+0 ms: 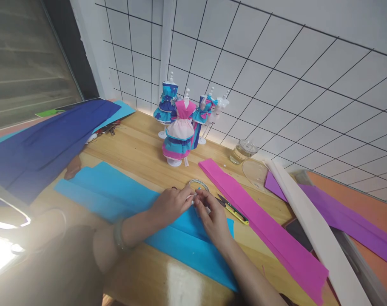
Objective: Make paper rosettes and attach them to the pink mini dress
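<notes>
My left hand (171, 206) is closed, its thumb and forefinger pinched together above a blue sheet (117, 191) of crepe-like material. Facing it, my right hand (214, 219) also has its fingertips pinched, almost touching the left ones. A small white piece (191, 196) shows between the fingertips; its kind is too small to tell and the fingers partly cover it. Just behind the hands lies a ring-shaped roll of tape (199, 182). Yellow-handled thread snips (234, 211) rest to the right of my right hand, blades pointing toward it.
Small dress forms in layered dresses (180, 127) stand at the back near the tiled wall. A lidded clear container (243, 151) is right of them. Pink (263, 225), white (314, 229) and purple (340, 212) strips lie at right; a dark blue sheet (53, 144) lies at left.
</notes>
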Tool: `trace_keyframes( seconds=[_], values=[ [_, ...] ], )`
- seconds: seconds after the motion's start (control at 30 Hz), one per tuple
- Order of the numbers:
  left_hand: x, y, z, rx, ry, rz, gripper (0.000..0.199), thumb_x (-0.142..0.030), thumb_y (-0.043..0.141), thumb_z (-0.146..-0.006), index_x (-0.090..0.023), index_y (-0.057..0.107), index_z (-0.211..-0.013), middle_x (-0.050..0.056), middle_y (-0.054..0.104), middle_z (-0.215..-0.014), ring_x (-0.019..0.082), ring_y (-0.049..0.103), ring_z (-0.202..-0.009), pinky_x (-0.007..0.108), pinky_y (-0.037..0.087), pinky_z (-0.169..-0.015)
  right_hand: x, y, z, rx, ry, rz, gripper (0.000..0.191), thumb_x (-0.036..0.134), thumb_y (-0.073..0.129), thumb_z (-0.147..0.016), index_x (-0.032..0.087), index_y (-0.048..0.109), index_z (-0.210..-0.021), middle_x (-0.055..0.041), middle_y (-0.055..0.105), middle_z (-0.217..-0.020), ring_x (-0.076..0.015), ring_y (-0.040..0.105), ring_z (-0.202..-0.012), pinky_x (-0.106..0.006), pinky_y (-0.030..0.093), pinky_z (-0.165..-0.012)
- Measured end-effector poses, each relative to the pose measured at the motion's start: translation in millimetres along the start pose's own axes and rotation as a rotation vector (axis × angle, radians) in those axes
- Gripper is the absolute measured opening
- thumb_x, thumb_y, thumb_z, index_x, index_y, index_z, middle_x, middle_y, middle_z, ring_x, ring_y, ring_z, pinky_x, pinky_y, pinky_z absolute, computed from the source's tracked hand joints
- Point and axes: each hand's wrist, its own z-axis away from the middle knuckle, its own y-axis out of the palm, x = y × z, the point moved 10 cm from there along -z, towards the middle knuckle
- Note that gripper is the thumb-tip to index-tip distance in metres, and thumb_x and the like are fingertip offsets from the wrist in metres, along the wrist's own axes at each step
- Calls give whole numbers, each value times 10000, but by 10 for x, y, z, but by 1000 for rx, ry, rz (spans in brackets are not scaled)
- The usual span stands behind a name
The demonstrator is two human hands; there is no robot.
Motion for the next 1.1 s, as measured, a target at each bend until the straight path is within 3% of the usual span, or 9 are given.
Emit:
trace_keyframes(
  seconds=[0.43,0.67,0.9,1.1],
  values=[
    [-93,60,13,12,134,-159,209,-216,317,-869,-147,506,-809,28,575,-648,131,586,-634,228,422,-579,184,-3,4,-17,-179,279,231,206,416,-843,197,558,-1025,-85,607,-932,-196,560,-874,-341,453,-770],
    [-49,90,11,25,109,-142,222,-229,309,-871,-150,509,-817,27,579,-629,148,592,-644,253,422,-583,243,6,33,-21,-267,333,277,197,391,-855,201,540,-1088,-97,592,-918,-195,559,-857,-340,464,-744],
    [-72,72,3,46,102,-116,229,-233,306,-871,-157,517,-830,33,595,-687,142,589,-663,256,429,-615,132,-51,13,-65,-145,277,284,223,419,-836,190,460,-1115,-46,591,-788,-169,571,-723,-307,464,-664],
    [-78,22,-4,13,95,-86,214,-226,320,-868,-158,522,-843,29,591,-685,125,586,-653,235,435,-627,106,-63,18,-63,-89,221,93,238,442,-824,199,503,-882,-36,590,-777,-154,562,-691,-280,452,-637]
  ],
)
